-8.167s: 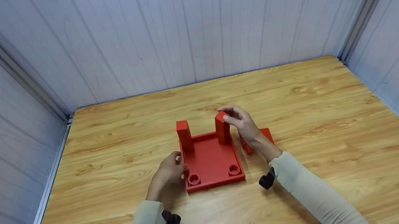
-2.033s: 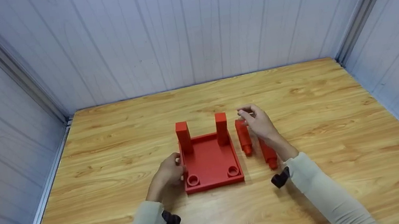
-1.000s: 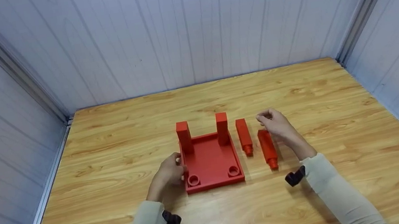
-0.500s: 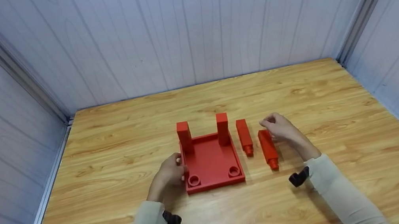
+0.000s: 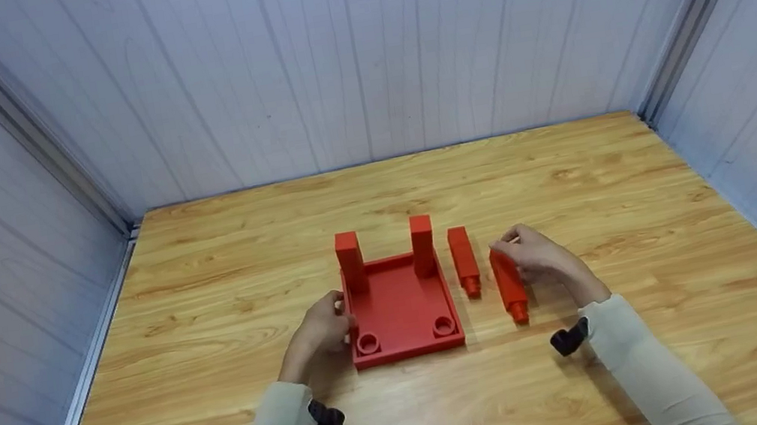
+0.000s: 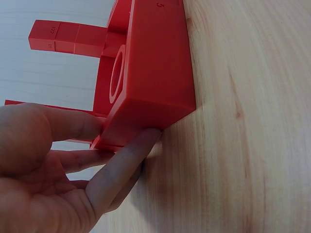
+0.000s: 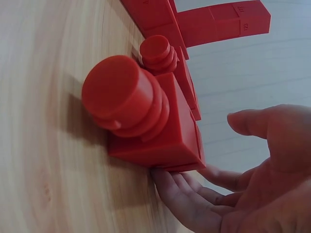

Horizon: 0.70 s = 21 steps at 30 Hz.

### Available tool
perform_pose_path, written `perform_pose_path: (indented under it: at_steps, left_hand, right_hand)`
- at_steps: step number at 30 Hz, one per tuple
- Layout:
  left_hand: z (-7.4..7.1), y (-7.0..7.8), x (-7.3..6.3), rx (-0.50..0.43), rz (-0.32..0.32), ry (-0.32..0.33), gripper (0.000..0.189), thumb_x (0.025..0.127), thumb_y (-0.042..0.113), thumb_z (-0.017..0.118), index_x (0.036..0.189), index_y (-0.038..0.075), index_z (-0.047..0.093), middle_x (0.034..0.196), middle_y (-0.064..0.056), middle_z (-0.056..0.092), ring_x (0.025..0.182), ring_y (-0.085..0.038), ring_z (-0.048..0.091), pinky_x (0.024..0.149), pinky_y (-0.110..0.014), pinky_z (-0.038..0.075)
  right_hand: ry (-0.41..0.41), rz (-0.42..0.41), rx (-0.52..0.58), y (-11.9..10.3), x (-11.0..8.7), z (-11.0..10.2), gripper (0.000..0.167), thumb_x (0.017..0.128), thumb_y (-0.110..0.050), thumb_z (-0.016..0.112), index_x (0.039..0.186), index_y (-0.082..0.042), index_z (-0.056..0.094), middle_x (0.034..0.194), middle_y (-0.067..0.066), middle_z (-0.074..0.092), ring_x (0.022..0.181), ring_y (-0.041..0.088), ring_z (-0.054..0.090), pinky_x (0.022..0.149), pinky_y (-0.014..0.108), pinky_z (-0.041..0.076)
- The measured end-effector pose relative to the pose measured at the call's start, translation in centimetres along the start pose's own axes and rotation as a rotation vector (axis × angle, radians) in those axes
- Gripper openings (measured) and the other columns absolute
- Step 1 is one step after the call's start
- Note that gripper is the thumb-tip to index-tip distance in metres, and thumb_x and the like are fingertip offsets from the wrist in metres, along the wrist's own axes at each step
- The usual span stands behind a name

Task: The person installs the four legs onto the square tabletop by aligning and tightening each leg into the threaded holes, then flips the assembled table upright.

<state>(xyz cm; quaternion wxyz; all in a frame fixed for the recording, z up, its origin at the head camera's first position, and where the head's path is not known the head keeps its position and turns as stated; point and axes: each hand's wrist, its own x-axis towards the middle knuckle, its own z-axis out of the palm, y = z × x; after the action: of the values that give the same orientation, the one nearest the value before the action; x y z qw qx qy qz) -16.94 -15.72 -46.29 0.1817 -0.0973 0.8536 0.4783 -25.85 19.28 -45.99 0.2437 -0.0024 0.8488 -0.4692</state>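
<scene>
In the head view a red square base (image 5: 400, 300) with raised rims lies like an upturned toy tabletop. Two red legs (image 5: 350, 262) stand upright at its far corners; the near corners carry round sockets (image 5: 368, 342). My left hand (image 5: 323, 325) grips the base's left side, thumb at the rim and fingers against the outer wall (image 6: 146, 116). To the right lie two loose red legs with threaded ends. My right hand (image 5: 535, 254) is at the far end of the outer loose leg (image 5: 512, 290). Its fingers touch the leg's side, while the thumb (image 7: 248, 121) looks apart from it.
The other loose leg (image 5: 463, 260) lies between the base and the outer leg, its threaded end toward me. Everything stands on a wood-grain table (image 5: 220, 268). Pale panel walls (image 5: 354, 57) close off the back and both sides.
Earlier my right hand was on the far right upright leg. It has since moved right and down to the outer loose leg. My left hand keeps its place on the base.
</scene>
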Motion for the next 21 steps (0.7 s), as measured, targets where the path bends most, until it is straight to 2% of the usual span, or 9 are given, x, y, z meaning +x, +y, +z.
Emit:
perform_pose_path:
  at_steps: [4,6,10,15,21]
  left_hand:
    - [0.00,-0.09,0.02,0.003,0.007,0.002,0.046,0.091,0.002,0.052,0.137,0.003,0.045,0.115,-0.017,0.055,0.083,-0.020,0.052,0.059,-0.030,0.049]
    - [0.03,-0.12,0.04,0.009,0.011,0.001,0.046,0.091,0.003,0.052,0.137,0.003,0.045,0.114,-0.017,0.056,0.083,-0.020,0.053,0.059,-0.030,0.050]
    - [0.03,-0.17,0.09,0.009,0.013,0.003,0.046,0.091,0.003,0.053,0.137,0.003,0.045,0.113,-0.016,0.057,0.084,-0.020,0.055,0.059,-0.032,0.052]
    - [0.08,-0.17,0.03,0.024,0.022,0.012,0.046,0.091,0.003,0.053,0.136,0.002,0.046,0.111,-0.016,0.057,0.084,-0.021,0.055,0.059,-0.032,0.052]
    - [0.03,-0.13,-0.12,0.037,0.034,0.023,0.047,0.090,0.003,0.053,0.137,0.001,0.045,0.116,-0.018,0.057,0.086,-0.021,0.055,0.060,-0.031,0.051]
  right_hand:
    - [0.016,-0.007,-0.071,0.13,0.16,0.14,0.047,0.096,-0.037,0.052,0.123,-0.001,0.037,0.101,0.012,0.045,0.057,0.013,0.037,0.057,0.027,0.037]
    - [0.033,-0.024,-0.128,0.18,0.23,0.21,0.049,0.095,-0.035,0.056,0.123,0.002,0.039,0.111,0.016,0.047,0.069,0.015,0.044,0.062,0.027,0.041]
    - [0.045,-0.021,-0.179,0.29,0.19,0.42,0.052,0.091,-0.032,0.062,0.122,0.003,0.040,0.117,0.020,0.049,0.085,0.019,0.050,0.068,0.026,0.044]
    - [0.040,0.015,-0.147,0.37,-0.07,0.59,0.047,0.090,-0.028,0.065,0.119,0.002,0.042,0.114,0.018,0.052,0.085,0.019,0.052,0.067,0.026,0.046]
    - [0.044,0.008,-0.137,0.38,0.15,0.22,0.046,0.089,-0.026,0.064,0.119,0.003,0.046,0.115,0.021,0.054,0.087,0.021,0.056,0.069,0.027,0.049]
